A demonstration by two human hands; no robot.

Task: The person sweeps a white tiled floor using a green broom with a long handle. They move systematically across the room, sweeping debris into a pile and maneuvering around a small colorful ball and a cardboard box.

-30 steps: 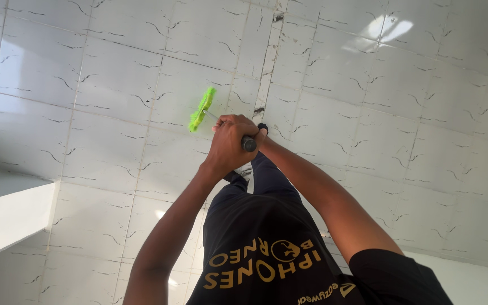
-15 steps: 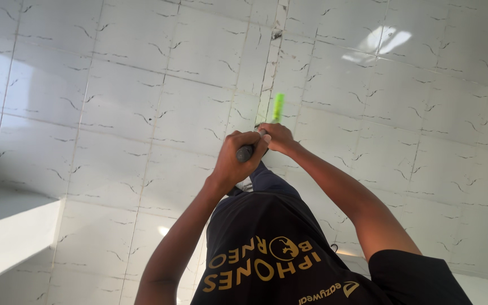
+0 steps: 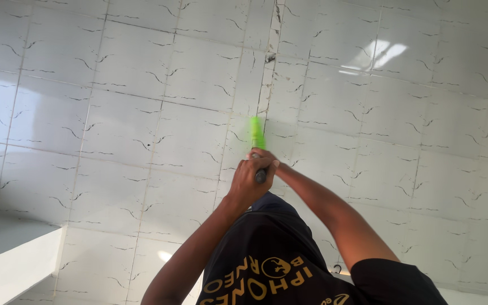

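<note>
— Where's that green brush head (image 3: 257,133) gone? A second ago it lay slanted off to the left of the hands.

— It swung over. Now it stands upright just above the hands (image 3: 253,179), which dropped lower against the tiles (image 3: 142,124).

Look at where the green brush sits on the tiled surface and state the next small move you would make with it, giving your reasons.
Probably push the green brush a little further along the dirty grout line. Both hands, left hand and right hand, grip the dark handle, the brush head lies just beside that seam, and dark marks show along it beyond the brush.
</note>
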